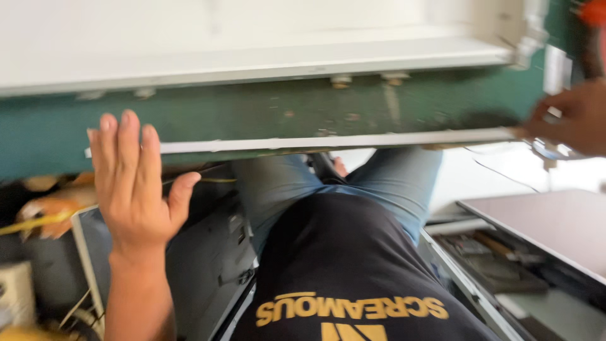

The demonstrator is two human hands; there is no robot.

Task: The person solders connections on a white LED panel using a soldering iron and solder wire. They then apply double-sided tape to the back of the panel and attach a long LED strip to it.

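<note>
A long green panel [265, 117] with a white frame [252, 63] above it spans the view in front of me. A thin white strip [328, 141] runs along the panel's lower edge. My left hand [134, 183] is raised flat, fingers straight and together, its fingertips over the strip's left end. At the strip's right end my right hand [571, 119] is curled against the panel, next to a small metal part [550, 149]. Blur hides what it grips. Below are my jeans [278, 183] and black shirt [341, 271].
Grey metal casings [214, 252] and yellow wires [31, 222] lie at the lower left. At the lower right are a flat grey lid [555, 221] and an open tray with tools [499, 256]. An orange object [593, 11] shows at the top right corner.
</note>
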